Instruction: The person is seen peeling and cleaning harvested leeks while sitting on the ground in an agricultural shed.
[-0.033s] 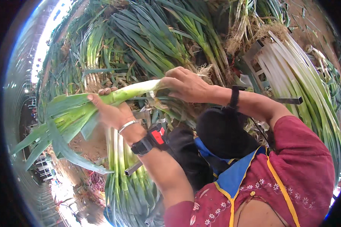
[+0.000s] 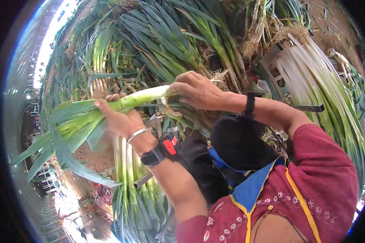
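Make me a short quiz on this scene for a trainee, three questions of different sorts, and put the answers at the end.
1. Multiple choice: what does the left hand grip?
a) a rope
b) a leek
c) a knife

2. True or false: the right hand rests in the person's lap.

3. Fill in the missing word: the silver bracelet is worn on the ____ wrist.

Key:
1. b.
2. False; it holds the leek near its white end.
3. left.
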`<state>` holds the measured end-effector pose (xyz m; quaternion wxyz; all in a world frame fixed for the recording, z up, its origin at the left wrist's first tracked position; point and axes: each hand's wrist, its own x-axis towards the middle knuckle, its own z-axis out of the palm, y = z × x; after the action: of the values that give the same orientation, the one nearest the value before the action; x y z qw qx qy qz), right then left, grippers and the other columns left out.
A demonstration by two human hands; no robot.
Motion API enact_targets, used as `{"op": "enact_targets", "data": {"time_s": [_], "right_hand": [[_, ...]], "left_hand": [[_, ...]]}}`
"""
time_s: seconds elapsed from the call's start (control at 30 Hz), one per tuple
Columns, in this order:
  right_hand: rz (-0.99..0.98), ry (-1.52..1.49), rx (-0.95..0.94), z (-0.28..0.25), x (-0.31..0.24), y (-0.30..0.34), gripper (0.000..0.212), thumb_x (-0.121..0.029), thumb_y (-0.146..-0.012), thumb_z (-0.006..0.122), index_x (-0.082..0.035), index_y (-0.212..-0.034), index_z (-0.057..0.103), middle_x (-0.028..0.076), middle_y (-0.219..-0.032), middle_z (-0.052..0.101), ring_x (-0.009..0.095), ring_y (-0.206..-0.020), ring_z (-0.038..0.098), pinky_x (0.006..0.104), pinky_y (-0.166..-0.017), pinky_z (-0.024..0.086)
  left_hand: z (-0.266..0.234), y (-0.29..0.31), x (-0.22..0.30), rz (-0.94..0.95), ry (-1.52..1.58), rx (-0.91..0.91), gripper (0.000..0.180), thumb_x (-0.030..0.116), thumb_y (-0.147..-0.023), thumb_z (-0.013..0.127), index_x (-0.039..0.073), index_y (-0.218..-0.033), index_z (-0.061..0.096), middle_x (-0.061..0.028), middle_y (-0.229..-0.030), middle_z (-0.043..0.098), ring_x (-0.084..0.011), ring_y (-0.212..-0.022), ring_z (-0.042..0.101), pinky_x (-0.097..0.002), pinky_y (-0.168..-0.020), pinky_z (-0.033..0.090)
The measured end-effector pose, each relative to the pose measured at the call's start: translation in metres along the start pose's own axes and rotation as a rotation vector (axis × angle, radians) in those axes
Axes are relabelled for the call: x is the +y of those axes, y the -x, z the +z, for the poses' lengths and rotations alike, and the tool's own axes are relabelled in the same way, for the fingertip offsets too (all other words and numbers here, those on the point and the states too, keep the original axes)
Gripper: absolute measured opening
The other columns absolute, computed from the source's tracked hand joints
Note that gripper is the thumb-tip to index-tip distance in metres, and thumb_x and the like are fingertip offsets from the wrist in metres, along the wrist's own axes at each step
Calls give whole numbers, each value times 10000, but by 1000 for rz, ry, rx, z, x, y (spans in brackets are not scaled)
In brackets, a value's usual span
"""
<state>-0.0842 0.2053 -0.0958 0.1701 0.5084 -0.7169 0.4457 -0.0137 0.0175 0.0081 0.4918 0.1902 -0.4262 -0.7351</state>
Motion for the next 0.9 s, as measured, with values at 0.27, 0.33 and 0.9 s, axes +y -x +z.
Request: {"op": "enact_targets", "data": {"time_s": [0.27,0.33,0.9], "right_hand": [[30,47,201,12,1,-23,288,-76,-694,646,-77,-953,520,94,-909,496,292,-839,496,383,-708,430],[36,99,189,8,5,-21,261,-78,-700,635,-80,-936,523,91,-901,492,284,-829,491,373,-701,423],[-221,-132,20,-16,0,-6,156,-130,-750,645,-87,-858,541,33,-1020,600,244,-1093,532,391,-853,439]], "left_hand": [[2,8,-17,-23,-39,11,406,319,-819,686,57,-1054,484,-60,-788,543,-197,-750,548,-345,-723,486],[7,12,-18,-19,-36,15,407,312,-816,692,45,-1045,485,-63,-795,541,-197,-757,547,-341,-726,484],[-4,0,-24,-191,7,119,193,148,-896,586,-18,-944,502,-78,-777,513,-194,-713,523,-332,-691,481]]}}
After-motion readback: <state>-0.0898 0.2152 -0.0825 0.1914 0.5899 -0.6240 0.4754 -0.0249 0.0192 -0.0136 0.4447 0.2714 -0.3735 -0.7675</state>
